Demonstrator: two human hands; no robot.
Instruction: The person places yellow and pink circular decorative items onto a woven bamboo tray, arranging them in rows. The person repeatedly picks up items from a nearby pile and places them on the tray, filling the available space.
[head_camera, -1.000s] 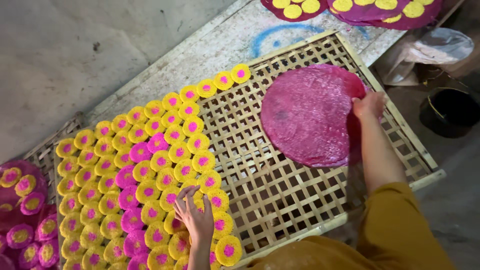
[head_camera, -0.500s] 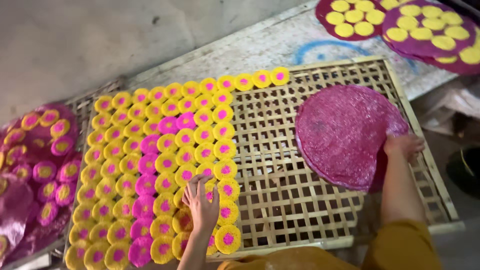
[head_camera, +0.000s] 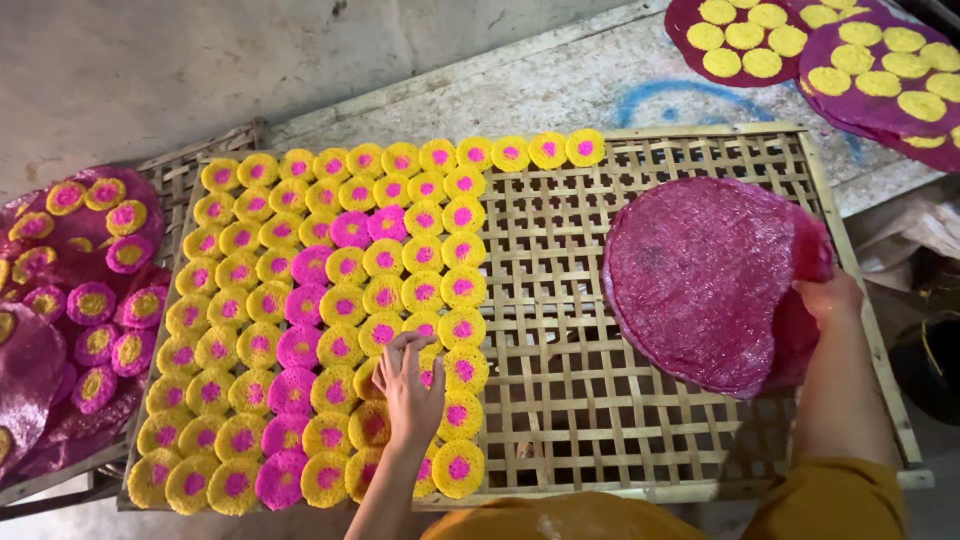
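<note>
left hand (head_camera: 408, 385) flat on small discs (head_camera: 340, 300), right hand (head_camera: 830, 297) gripping pink sheet (head_camera: 700, 280)

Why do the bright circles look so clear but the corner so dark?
Head view: soft, even light keeps the yellow discs and the lattice tray sharp, no glare; the lower right corner lies in shadow; both hands look only slightly soft.

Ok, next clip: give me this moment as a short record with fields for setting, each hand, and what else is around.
setting: bamboo lattice tray, its left part covered with rows of small yellow and pink discs
left hand: flat on the discs near the tray's front edge
right hand: grips the edge of a large magenta round sheet over the tray's right part
surroundings: second tray of discs at left; magenta sheets with yellow discs at top right
</note>
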